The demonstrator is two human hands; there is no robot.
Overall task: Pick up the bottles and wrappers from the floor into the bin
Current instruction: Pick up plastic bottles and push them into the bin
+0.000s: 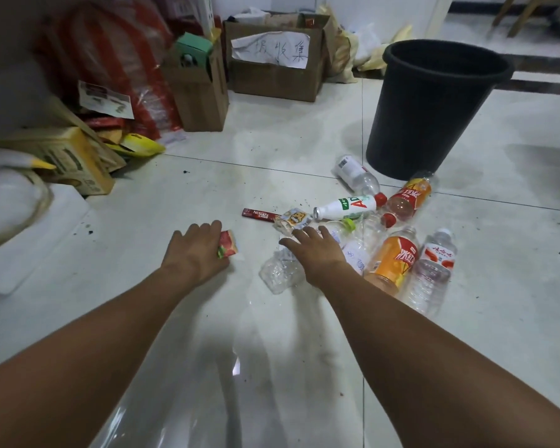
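My left hand [197, 248] rests on the floor with its fingers closed around a red and green wrapper [228, 248]. My right hand [314, 250] hovers with spread fingers over a crushed clear bottle [280, 273], holding nothing. Just beyond it lie a cartoon-print wrapper [293, 219] and a red Nescafe stick [260, 214]. To the right sits a pile of bottles: a white AD bottle [349, 206], two orange-labelled bottles [393, 261] [409, 197] and clear water bottles [432, 270] [356, 174]. The black bin [430, 108] stands upright behind the pile.
Cardboard boxes [275, 59] [198, 82] and red plastic bags [117, 66] line the back wall. A yellow carton [68, 160] and a white bag [10, 202] crowd the left side. Glossy white floor tiles [240, 367] stretch beneath my arms.
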